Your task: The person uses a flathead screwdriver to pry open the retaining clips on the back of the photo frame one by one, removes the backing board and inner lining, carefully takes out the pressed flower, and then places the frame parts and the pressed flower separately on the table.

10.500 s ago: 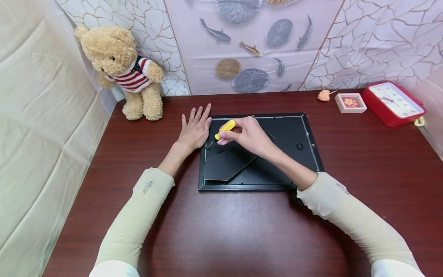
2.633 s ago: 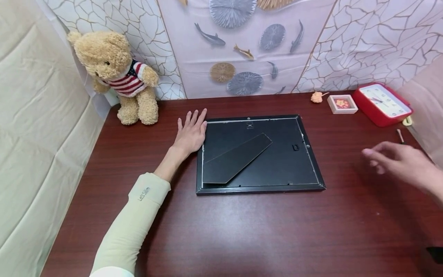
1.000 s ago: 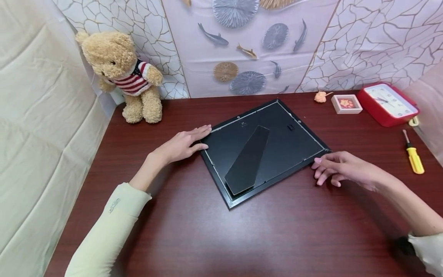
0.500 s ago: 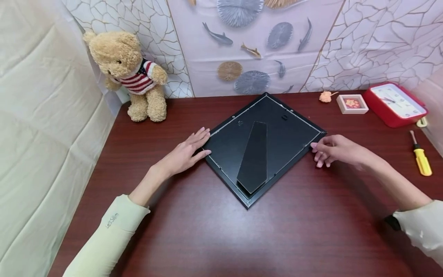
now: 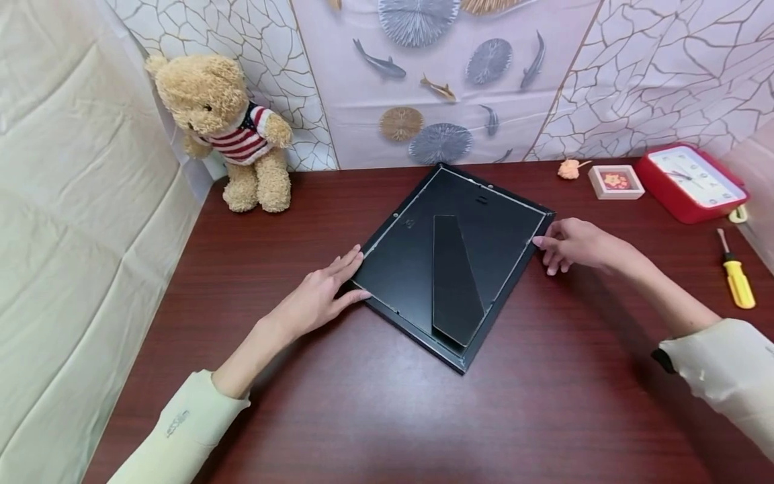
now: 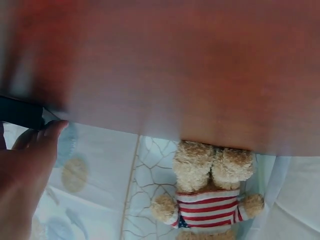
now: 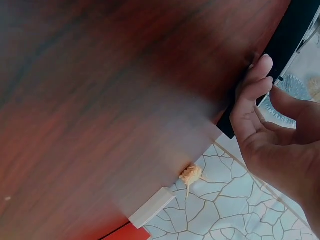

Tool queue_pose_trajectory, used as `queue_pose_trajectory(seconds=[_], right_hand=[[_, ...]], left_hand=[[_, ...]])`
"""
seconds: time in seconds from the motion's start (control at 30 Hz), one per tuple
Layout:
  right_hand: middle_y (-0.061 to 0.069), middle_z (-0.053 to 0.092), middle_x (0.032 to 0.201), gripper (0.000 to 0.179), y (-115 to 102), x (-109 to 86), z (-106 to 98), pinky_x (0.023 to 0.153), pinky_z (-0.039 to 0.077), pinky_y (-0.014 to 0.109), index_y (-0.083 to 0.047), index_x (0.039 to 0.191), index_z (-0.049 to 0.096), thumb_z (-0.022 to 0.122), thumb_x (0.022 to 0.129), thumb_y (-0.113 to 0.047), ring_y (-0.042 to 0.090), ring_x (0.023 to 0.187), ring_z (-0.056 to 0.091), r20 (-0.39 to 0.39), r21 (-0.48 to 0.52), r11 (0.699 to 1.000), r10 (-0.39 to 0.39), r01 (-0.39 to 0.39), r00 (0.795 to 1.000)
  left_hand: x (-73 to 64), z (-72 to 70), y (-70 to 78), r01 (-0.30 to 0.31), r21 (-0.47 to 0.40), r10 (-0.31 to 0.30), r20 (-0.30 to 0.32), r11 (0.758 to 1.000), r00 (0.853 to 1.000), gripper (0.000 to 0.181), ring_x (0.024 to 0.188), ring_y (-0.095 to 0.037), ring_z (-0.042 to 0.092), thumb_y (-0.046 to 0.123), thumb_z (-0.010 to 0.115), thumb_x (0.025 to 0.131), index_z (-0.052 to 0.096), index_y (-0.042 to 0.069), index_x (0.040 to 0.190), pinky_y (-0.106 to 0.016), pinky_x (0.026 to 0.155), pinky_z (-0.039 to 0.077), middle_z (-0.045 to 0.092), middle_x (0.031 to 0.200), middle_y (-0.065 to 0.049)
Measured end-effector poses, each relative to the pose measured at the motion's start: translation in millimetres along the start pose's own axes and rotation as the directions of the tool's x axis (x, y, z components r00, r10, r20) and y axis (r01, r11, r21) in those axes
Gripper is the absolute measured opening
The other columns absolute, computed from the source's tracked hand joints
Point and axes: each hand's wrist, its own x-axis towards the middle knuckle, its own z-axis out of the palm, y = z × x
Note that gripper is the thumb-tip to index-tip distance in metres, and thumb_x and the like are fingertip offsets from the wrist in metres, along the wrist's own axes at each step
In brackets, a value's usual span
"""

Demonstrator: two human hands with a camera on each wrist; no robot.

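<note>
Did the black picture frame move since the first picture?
Yes. Judged against the table's back edge, the black picture frame has turned counterclockwise; one corner now points toward that edge.

Homelike corner: 1 teddy bear (image 5: 225, 138), 1 red clock (image 5: 692, 180), fish-patterned wall covering (image 5: 447, 50), wood-grained table (image 5: 387, 417)

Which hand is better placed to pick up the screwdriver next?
The right hand, most likely. The yellow screwdriver lies on that side, much nearer to it; the left hand is across the picture frame. The right would first need to release the frame's edge.
</note>
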Motion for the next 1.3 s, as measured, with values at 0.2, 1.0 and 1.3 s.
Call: queue_pose_trajectory(seconds=[0.2,1.0,1.3], right_hand=[[0.013,0.077,0.083,0.027,-6.5,14.1,-3.5,0.061,0.059,0.027,0.017,0.113,0.056,0.054,0.116,-0.01,0.015,0.065,0.073,-0.026,-0.015,0.999,-0.033,0.032,0.999],[0.019,0.073,0.077,0.022,-35.9,57.6,3.0,0.057,0.051,0.02,0.014,0.113,0.06,0.055,0.114,-0.008,0.012,0.055,0.067,-0.16,-0.154,0.983,-0.129,0.104,0.979],[0.02,0.074,0.081,0.035,-40.1,57.7,0.5,0.059,0.052,0.023,0.016,0.127,0.06,0.056,0.115,-0.017,0.016,0.059,0.068,-0.128,-0.163,0.983,-0.102,0.081,0.986]], left_hand=[[-26.0,8.2,21.5,-0.044,0.031,0.046,-0.059,0.999,0.997,0.08,0.145,-0.043,0.058,0.056,0.064,0.109,0.043,0.007,0.169,-0.049,0.118,0.05,0.039,0.176,-0.013],[-53.9,-29.0,123.3,-0.152,0.207,0.174,-0.095,0.967,0.98,0.052,0.138,-0.037,0.067,0.031,0.069,0.11,0.067,-0.011,0.141,-0.054,0.119,0.049,0.07,0.143,-0.027],[-23.3,-42.9,100.0,0.032,0.039,-0.031,-0.024,0.999,0.999,0.057,0.152,-0.045,0.052,0.027,0.06,0.115,0.052,-0.012,0.156,-0.057,0.128,0.036,0.05,0.164,-0.031]])
